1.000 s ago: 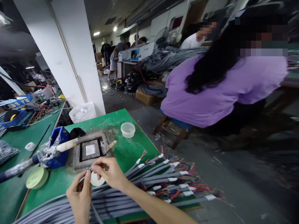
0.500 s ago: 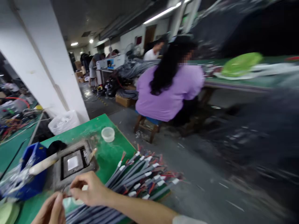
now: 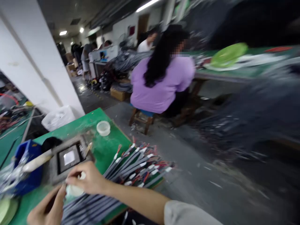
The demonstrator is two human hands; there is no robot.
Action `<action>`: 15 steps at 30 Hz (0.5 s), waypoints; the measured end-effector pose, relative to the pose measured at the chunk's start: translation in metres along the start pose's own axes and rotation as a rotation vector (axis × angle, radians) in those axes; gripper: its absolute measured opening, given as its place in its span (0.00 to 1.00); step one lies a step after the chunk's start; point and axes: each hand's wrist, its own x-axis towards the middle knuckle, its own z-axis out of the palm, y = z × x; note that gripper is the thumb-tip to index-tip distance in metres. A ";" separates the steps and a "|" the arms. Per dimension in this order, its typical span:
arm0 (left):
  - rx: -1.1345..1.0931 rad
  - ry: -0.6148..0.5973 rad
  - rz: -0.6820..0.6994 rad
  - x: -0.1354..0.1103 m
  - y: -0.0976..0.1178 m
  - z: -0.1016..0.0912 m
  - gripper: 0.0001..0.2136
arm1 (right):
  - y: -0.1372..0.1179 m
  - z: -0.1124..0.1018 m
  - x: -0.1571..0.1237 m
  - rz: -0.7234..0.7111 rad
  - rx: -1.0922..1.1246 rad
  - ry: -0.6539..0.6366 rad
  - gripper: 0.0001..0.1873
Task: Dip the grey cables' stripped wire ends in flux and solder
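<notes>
The grey cables (image 3: 131,164) lie on the green tabletop (image 3: 105,150), long way from 8 o'clock to 2 o'clock. The right hand (image 3: 87,181) is right over them. The left hand (image 3: 45,211) waits at their 8 o'clock end. Both hands' fingers curl close, but it is too blurry to tell what they hold.

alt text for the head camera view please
Two bare hands, the left hand and right hand, hold their fingertips close together over a bundle of grey cables on a green table, in a blurred picture. Beyond, a person in a purple top sits, back turned.
</notes>
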 end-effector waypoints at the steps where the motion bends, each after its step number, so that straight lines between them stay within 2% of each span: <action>1: 0.008 0.004 0.002 -0.001 0.006 -0.001 0.17 | -0.003 -0.002 -0.003 -0.018 -0.044 0.054 0.05; 4: 0.061 -0.062 0.030 0.005 0.015 -0.001 0.14 | -0.006 -0.010 -0.007 0.056 0.030 0.157 0.08; 6: 0.166 -0.212 0.066 0.016 0.014 0.002 0.11 | -0.003 -0.016 -0.006 0.108 0.086 0.231 0.09; 8: 0.302 -0.361 0.098 0.027 0.011 0.007 0.09 | -0.001 -0.020 -0.004 0.125 0.123 0.357 0.09; 15: 0.633 -0.520 0.208 0.055 0.013 0.022 0.10 | -0.006 -0.025 -0.004 0.080 0.138 0.423 0.08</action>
